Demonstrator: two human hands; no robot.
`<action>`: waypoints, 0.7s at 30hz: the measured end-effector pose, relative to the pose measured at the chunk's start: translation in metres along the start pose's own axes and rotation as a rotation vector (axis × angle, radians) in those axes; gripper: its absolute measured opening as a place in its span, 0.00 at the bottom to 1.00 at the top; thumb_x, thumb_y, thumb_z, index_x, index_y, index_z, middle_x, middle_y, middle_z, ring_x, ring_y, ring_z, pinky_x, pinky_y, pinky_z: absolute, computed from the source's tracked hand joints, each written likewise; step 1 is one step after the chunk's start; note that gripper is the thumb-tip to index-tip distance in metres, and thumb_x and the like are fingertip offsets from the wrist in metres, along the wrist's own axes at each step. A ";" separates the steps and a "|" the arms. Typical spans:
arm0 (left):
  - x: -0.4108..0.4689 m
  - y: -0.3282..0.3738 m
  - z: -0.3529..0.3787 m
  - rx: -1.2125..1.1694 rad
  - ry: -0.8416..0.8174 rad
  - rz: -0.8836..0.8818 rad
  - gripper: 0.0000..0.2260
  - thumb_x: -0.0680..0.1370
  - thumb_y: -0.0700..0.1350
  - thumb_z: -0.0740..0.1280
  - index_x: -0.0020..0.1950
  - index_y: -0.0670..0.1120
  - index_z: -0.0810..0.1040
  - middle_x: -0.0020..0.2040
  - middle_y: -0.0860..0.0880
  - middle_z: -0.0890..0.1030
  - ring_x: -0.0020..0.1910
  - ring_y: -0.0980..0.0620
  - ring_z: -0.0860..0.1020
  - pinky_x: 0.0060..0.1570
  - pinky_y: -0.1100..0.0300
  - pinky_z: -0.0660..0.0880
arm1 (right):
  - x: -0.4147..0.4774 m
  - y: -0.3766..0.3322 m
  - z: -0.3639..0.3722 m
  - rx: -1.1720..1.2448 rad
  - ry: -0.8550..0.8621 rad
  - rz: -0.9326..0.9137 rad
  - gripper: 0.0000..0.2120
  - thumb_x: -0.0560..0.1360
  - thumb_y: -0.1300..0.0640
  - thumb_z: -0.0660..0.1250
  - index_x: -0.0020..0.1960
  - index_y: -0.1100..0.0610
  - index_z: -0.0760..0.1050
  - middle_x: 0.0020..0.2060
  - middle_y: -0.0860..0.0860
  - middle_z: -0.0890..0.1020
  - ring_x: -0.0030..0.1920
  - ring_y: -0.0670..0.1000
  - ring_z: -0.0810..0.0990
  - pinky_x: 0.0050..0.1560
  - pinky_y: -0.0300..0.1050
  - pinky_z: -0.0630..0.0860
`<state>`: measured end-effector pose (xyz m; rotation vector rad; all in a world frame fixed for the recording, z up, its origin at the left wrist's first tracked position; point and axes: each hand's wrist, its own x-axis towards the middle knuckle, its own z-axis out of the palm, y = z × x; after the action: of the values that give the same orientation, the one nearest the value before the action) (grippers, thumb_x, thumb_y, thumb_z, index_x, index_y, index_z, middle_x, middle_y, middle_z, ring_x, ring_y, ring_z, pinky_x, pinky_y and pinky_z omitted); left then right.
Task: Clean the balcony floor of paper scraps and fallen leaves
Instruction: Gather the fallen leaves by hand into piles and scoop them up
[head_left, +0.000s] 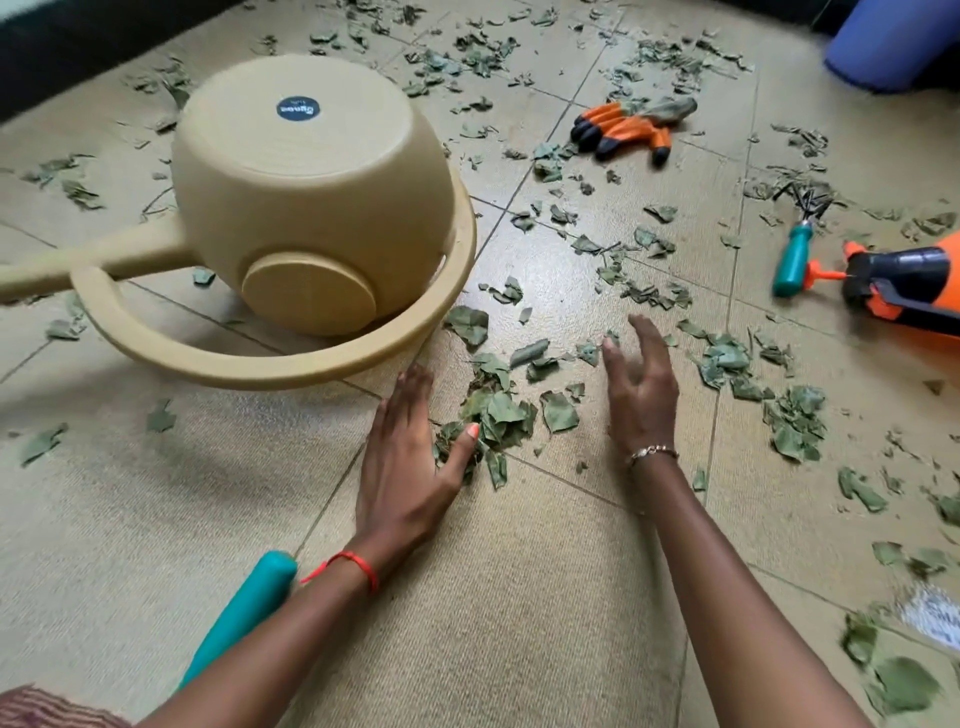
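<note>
Torn green leaves are scattered over the beige tiled floor (519, 597). A small heap of leaves (498, 410) lies between my hands. My left hand (410, 457) lies flat on the tiles with straight fingers, and its thumb touches the heap's left edge. My right hand (641, 389) hovers just right of the heap, fingers spread and relaxed, holding nothing. More leaf clusters (789, 415) lie to the right. A scrap of paper (935, 616) shows at the right edge.
A beige watering can (311, 208) lies on its side at the left, close to my left hand. Orange gloves (628, 127), a teal-handled hand rake (795, 260) and an orange-black sprayer (904, 286) lie at the right. A teal handle (244, 608) lies beside my left forearm.
</note>
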<state>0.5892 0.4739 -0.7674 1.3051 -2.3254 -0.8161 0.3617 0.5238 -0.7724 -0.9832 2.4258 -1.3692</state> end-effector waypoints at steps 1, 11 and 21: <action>0.000 0.000 0.000 0.000 0.000 -0.001 0.40 0.71 0.68 0.45 0.78 0.49 0.48 0.78 0.54 0.49 0.73 0.64 0.46 0.69 0.69 0.37 | 0.007 -0.001 0.003 -0.044 -0.062 -0.003 0.34 0.71 0.32 0.55 0.71 0.50 0.63 0.66 0.54 0.71 0.64 0.55 0.71 0.63 0.56 0.70; -0.001 0.001 -0.001 -0.016 0.010 -0.010 0.38 0.71 0.69 0.44 0.77 0.53 0.44 0.72 0.62 0.40 0.70 0.69 0.40 0.66 0.74 0.32 | 0.012 -0.045 0.041 0.143 -0.295 -0.171 0.25 0.76 0.48 0.61 0.72 0.49 0.61 0.50 0.59 0.81 0.45 0.42 0.78 0.45 0.39 0.75; 0.002 -0.003 0.000 -0.005 0.006 0.019 0.39 0.71 0.69 0.44 0.78 0.49 0.47 0.78 0.53 0.50 0.75 0.62 0.45 0.72 0.66 0.38 | 0.043 -0.064 0.080 -0.408 -0.758 -0.494 0.21 0.82 0.53 0.50 0.74 0.53 0.56 0.75 0.49 0.55 0.75 0.46 0.50 0.74 0.45 0.41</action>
<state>0.5895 0.4711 -0.7693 1.2801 -2.3263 -0.8104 0.3949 0.4185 -0.7585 -1.8713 1.9418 -0.4110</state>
